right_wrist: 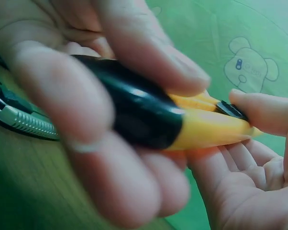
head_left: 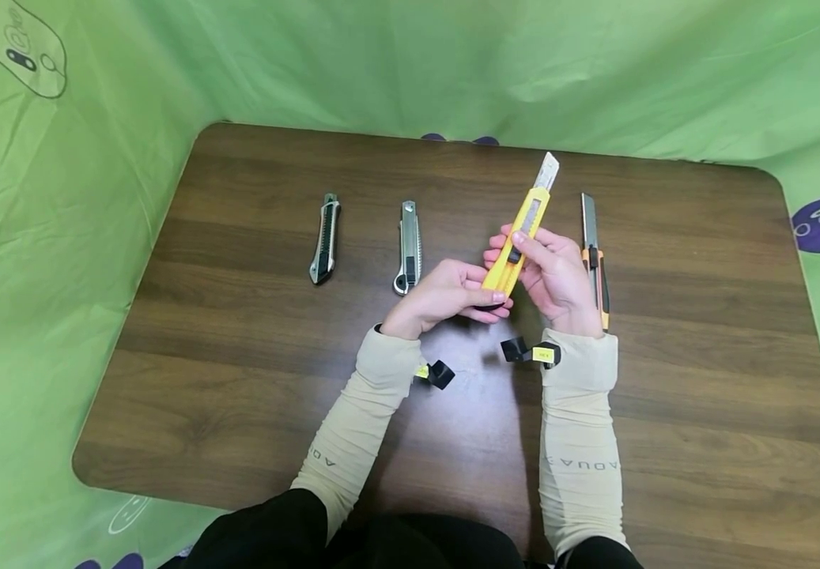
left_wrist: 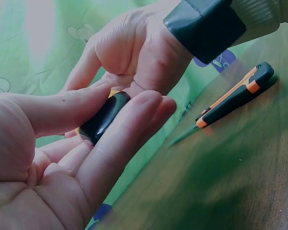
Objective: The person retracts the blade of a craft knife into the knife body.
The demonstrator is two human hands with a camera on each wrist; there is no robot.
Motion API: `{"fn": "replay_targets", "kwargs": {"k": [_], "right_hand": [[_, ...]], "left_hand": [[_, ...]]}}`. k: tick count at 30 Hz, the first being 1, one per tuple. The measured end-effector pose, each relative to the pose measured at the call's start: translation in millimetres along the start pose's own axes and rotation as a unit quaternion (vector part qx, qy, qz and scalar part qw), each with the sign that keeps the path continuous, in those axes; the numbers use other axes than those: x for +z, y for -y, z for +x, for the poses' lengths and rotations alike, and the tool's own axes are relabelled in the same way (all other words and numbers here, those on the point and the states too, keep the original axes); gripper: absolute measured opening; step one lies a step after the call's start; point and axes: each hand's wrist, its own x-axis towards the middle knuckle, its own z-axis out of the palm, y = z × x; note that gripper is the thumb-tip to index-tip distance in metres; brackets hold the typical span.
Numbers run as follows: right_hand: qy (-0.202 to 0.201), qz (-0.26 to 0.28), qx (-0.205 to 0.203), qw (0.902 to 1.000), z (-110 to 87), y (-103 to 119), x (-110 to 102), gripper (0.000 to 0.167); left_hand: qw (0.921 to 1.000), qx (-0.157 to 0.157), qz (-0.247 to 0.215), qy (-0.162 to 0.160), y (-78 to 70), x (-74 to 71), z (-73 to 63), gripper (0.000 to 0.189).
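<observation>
Head view: left hand [head_left: 448,294] and right hand [head_left: 557,273] both pinch the yellow cutter [head_left: 523,219]; if either grip slips, the exposed blade [head_left: 546,171] could cut skin.

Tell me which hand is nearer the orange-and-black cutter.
Right. In the head view, the right hand is close beside the orange-and-black cutter, on its left; the left hand is farther left.

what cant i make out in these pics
- Head view: print on the yellow label, too small to read.
- Head view: part of the orange knife's handle, hidden by the right hand.
- Left wrist view: blade of the yellow knife, hidden behind the hands.
- Right wrist view: the silver knife, cut off by the left edge.
</observation>
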Motion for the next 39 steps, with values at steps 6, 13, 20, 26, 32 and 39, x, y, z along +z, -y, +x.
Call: {"fn": "replay_targets", "kwargs": {"k": [6,13,20,26,32,39], "right_hand": [[-0.015,0.002,0.03,0.9994,1.8,-1.2,-0.7,0.022],[-0.023,-0.016,0.045,0.9986,1.0,0.9,-2.6,0.027],[-0.026,-0.026,0.003,0.9993,1.4,-1.6,1.4,0.021],[-0.023,-0.015,-0.009,0.9996,0.4,-1.1,1.3,0.018],[-0.014,-0.016,-0.006,0.9998,-0.2,0.5,0.3,0.018],[-0.008,-0.007,0.001,0.9999,-0.8,1.3,0.5,0.016]], "left_hand": [[1.0,0.001,0.003,-0.004,-0.9,0.0,-0.1,0.031],[1.0,-0.001,0.005,-0.004,-1.0,0.1,0.3,0.031],[0.9999,-0.002,0.003,-0.009,0.1,-1.0,0.3,0.029],[0.9999,0.004,-0.001,0.013,-0.2,0.3,-1.1,0.033],[0.9999,0.001,-0.001,0.014,-1.0,0.5,-2.0,0.032],[0.9999,0.001,-0.007,0.014,-1.5,0.9,-2.6,0.03]]}}
